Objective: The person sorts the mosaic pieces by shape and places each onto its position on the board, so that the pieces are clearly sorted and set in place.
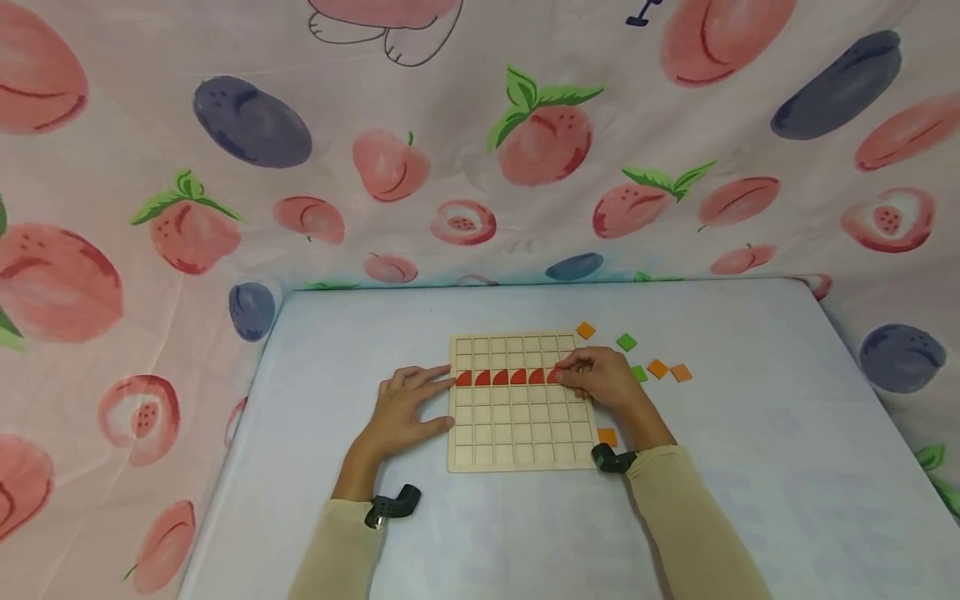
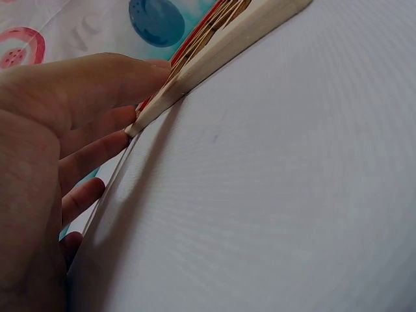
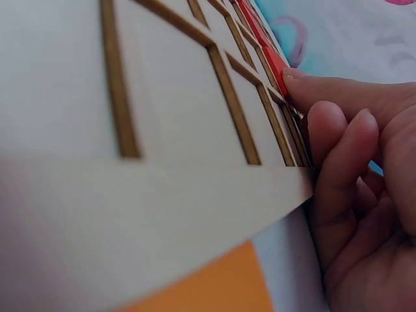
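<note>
Head: your right hand (image 1: 606,379) pinches the rightmost red piece (image 1: 552,377) on the grid board (image 1: 503,454), midway between the left and right edges of the tabletop (image 1: 787,417). Left wrist: your left hand (image 2: 71,130), fingers extended, touches the board's side – stiff wood, probably light, apt to slide. Right wrist: the piece looks thin, rigid, maybe slippery – best taken by its edges.

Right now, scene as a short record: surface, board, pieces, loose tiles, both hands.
surface: white tabletop
board: wooden, gridded, flat
red pieces: six visible, quarter-round, one row
loose: four orange tiles, two green tiles visible, right of board
left hand: fingers spread, touching board's left edge
right hand: thumb and finger at rightmost visible red piece
</note>
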Demonstrator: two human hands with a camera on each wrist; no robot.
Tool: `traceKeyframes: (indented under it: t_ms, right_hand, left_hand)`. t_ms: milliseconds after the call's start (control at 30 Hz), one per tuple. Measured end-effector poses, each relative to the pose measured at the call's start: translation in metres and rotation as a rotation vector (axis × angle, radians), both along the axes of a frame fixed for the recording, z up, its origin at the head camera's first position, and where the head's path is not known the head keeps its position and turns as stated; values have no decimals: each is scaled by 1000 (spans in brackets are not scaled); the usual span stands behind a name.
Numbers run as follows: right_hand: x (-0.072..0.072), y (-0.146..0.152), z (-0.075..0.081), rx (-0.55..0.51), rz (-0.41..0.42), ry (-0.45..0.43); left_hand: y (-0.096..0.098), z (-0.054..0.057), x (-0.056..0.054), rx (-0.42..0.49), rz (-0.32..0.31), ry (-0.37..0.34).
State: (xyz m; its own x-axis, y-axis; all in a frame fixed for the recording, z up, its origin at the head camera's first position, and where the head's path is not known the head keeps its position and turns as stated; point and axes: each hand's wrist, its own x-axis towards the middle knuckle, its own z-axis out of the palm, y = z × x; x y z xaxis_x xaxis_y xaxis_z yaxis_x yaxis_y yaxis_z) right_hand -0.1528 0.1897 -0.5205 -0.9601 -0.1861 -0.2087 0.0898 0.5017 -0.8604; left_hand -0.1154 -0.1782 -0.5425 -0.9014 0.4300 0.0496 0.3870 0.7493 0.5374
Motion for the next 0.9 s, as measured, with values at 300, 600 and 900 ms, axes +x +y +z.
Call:
traceKeyframes:
  t_ms: [300, 600, 900]
  right_hand:
    - [-3, 1, 2, 26, -16, -35]
    - [-3, -2, 10, 165, -32, -63]
    - [-6, 0, 9, 225, 15, 9]
  left_hand:
    - [0, 0, 0, 2, 0, 4]
    - [0, 1, 2, 4, -3, 4]
    - [0, 1, 1, 3, -3, 4]
